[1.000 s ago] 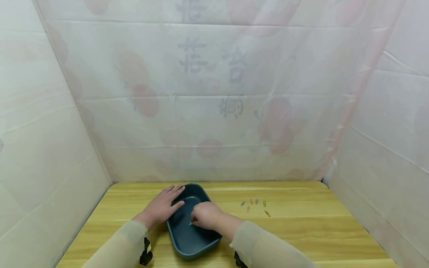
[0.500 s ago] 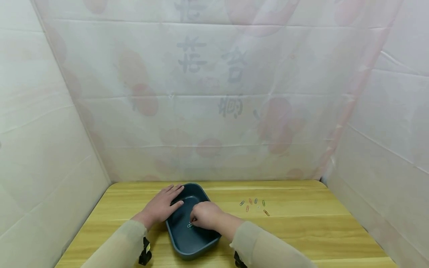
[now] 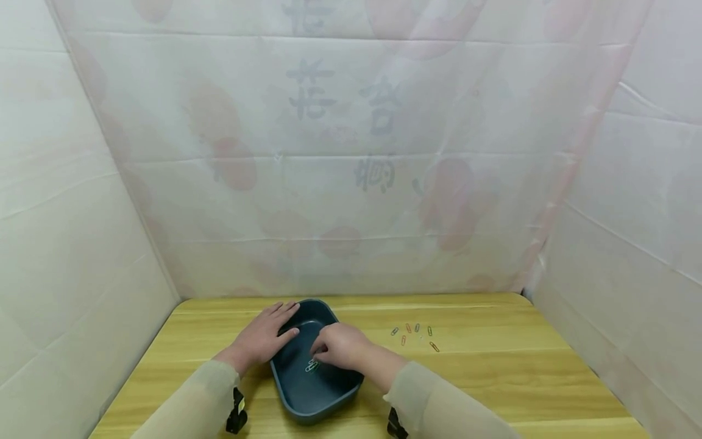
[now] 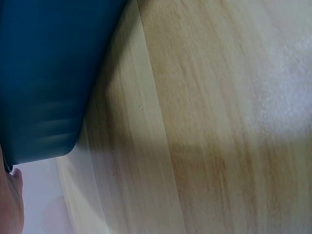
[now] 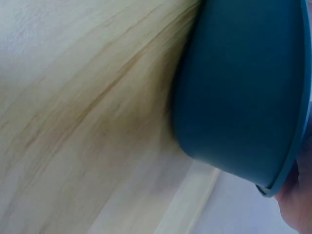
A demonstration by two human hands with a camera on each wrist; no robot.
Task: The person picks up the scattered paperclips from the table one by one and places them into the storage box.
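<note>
Two hands are at the blue tub (image 3: pixel 307 396) on the wooden table (image 3: pixel 493 378). The left hand (image 3: pixel 263 336) lies flat on its rim, fingers straight. The right hand (image 3: pixel 339 346) hangs over the inside, fingers bent, holding nothing. A paper clip (image 3: pixel 311 366) lies in the tub just below it.

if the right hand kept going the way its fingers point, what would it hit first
Probably the left hand, whose thumb lies over the bin's left rim. The right hand points left across the bin; depth is unclear, so the left wall might come first.
</note>
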